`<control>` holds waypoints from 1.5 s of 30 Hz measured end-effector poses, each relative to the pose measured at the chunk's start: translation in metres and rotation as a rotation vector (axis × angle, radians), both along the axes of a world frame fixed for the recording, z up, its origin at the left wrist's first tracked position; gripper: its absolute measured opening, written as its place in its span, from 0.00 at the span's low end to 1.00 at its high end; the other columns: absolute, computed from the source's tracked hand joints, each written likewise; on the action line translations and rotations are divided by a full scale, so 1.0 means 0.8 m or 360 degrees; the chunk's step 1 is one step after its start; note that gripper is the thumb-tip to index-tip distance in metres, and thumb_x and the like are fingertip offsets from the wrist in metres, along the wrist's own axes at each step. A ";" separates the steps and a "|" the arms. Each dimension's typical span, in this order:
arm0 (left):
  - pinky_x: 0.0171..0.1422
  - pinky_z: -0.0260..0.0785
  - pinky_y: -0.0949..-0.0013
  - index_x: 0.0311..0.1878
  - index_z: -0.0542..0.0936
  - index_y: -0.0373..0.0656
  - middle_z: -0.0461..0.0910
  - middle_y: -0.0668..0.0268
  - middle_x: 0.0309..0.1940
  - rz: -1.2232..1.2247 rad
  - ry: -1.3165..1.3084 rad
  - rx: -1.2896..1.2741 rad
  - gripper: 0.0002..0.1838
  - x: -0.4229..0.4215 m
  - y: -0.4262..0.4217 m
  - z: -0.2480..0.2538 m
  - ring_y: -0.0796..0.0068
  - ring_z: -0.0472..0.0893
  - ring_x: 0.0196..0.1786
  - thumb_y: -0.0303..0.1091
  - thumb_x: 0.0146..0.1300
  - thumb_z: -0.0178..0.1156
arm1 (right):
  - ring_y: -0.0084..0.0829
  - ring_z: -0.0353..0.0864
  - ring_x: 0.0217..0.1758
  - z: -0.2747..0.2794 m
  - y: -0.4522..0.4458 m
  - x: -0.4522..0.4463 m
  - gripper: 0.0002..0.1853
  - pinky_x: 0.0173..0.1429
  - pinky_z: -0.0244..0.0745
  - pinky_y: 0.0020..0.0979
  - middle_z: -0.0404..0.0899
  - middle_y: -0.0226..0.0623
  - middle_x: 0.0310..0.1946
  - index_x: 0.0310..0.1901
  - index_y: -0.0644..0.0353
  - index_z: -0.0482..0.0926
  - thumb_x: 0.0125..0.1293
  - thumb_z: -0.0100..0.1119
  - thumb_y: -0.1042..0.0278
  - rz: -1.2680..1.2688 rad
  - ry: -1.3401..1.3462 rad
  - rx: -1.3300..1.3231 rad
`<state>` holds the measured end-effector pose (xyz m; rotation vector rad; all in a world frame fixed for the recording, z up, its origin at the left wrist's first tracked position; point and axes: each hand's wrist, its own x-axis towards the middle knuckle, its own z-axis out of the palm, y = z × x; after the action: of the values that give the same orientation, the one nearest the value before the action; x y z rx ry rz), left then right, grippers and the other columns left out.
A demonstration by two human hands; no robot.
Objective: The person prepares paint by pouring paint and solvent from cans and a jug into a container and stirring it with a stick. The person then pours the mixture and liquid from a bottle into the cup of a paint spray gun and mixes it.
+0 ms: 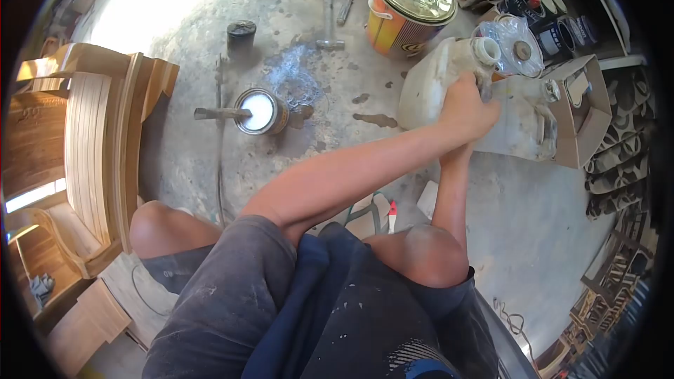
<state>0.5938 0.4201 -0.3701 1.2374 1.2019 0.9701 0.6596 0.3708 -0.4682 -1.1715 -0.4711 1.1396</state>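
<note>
My left hand [472, 107] is closed around the handle of a whitish, dirt-stained plastic jerrycan [423, 88]. The jerrycan's open round mouth [486, 50] faces up. My left forearm crosses in front of my body to reach it. My right hand [458, 154] is low beside the can, under my left wrist; its fingers are hidden. Right beside this can is a second translucent jerrycan [509, 123]. To the left on the floor, an open tin of white paint [258, 112] has a brush [217, 114] lying across its rim.
A large yellow-orange bucket [411, 10] with a spattered lid stands behind the jerrycan. A hammer [330, 44], a dark cup [241, 34] and a pale powder patch [293, 74] are on the concrete. Wooden furniture [98, 126] lines the left; a cardboard box [586, 112] sits right.
</note>
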 end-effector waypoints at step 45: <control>0.67 0.68 0.57 0.70 0.66 0.38 0.71 0.52 0.62 0.0109 0.0746 0.0881 0.43 -0.604 -0.098 -0.255 0.53 0.74 0.62 0.43 0.53 0.73 | 0.36 0.81 0.33 0.097 0.094 -0.425 0.09 0.41 0.76 0.34 0.85 0.42 0.32 0.36 0.63 0.84 0.53 0.65 0.70 0.2157 -0.2200 0.0171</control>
<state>0.1102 0.3421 -0.5739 1.9517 1.3860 1.1453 0.3194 0.4460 -0.3907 -1.3925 -2.6243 1.1151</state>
